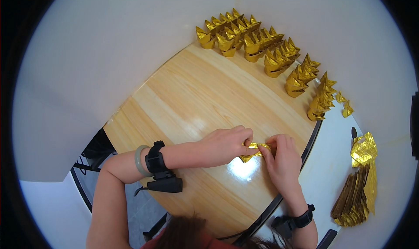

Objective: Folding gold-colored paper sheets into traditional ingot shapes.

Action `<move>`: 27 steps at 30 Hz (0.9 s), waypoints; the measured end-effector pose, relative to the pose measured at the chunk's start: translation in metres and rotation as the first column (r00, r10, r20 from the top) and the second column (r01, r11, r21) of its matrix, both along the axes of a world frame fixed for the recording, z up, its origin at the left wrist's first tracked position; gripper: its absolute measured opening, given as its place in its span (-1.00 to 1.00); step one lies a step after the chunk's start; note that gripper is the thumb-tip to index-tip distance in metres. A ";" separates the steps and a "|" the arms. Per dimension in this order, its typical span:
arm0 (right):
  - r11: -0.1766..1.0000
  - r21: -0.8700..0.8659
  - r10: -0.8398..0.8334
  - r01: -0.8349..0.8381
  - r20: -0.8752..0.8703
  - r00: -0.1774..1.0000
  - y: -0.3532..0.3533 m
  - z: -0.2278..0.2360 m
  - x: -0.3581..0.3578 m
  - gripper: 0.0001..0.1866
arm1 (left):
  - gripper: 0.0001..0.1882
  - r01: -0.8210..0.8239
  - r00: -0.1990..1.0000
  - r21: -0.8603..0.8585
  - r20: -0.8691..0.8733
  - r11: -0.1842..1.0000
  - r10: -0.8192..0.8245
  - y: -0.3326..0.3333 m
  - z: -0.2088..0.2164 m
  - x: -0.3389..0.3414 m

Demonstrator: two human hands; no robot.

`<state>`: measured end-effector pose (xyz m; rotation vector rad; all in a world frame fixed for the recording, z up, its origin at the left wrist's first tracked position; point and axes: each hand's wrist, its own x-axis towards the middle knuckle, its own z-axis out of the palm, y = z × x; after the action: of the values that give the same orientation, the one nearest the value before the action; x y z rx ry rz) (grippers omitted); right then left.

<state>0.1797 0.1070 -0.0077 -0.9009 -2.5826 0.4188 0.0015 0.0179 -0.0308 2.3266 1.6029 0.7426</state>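
Between my two hands is a small piece of shiny gold foil paper [249, 155], partly folded, just above the wooden table. My left hand [227, 146] reaches in from the left and pinches the left part of the foil between thumb and fingers. From the right, my right hand [283, 159] grips the other end, its thumb pressed on the foil and its fingers curled. My fingers cover much of the piece, so its exact fold cannot be made out.
Several rows of folded gold paper ingots [275, 59] line the far edge of the wooden table [183, 96]. On the white surface [314, 188] at right lie a fanned stack of gold paper [352, 199] and a crumpled gold sheet [364, 149]. Pale walls enclose the table.
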 end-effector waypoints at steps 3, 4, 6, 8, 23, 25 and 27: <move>1.000 0.011 -0.025 0.025 0.010 1.000 0.008 -0.005 0.005 -0.70 | -0.77 -0.044 0.999 -0.090 -0.019 0.995 0.043 0.001 0.007 0.003; 1.000 0.011 -0.029 0.028 0.010 1.000 0.011 -0.006 0.007 -0.70 | -0.77 -0.041 0.999 -0.089 -0.019 0.995 0.039 0.001 0.007 0.003; 0.996 0.082 -0.015 0.017 -0.016 1.000 0.016 -0.010 0.011 -0.69 | -0.76 -0.018 1.000 -0.054 -0.008 0.998 0.017 -0.001 0.007 0.002; 0.993 0.114 -0.032 0.033 -0.013 0.999 0.027 -0.014 0.021 -0.69 | -0.73 0.002 0.999 -0.044 0.034 0.999 -0.001 -0.003 0.008 0.001; 0.926 -0.294 0.230 -0.237 -0.058 0.971 -0.003 0.010 0.052 -0.68 | -0.73 -0.019 1.000 0.085 0.002 0.996 0.019 0.018 0.003 -0.009; 0.882 -0.418 0.215 -0.218 -0.055 0.975 -0.013 0.012 0.050 -0.65 | -0.76 -0.020 0.998 0.057 0.057 0.998 0.017 0.019 0.005 -0.007; 0.780 -0.620 0.084 -0.088 -0.036 0.996 -0.020 0.019 0.045 -0.63 | -0.77 -0.012 0.995 -0.063 0.098 0.998 0.018 0.021 0.011 -0.005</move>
<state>0.2244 0.0870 0.0115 -0.9665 -2.5034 1.3602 -0.0033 0.0386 -0.0201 2.2007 1.5802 0.7865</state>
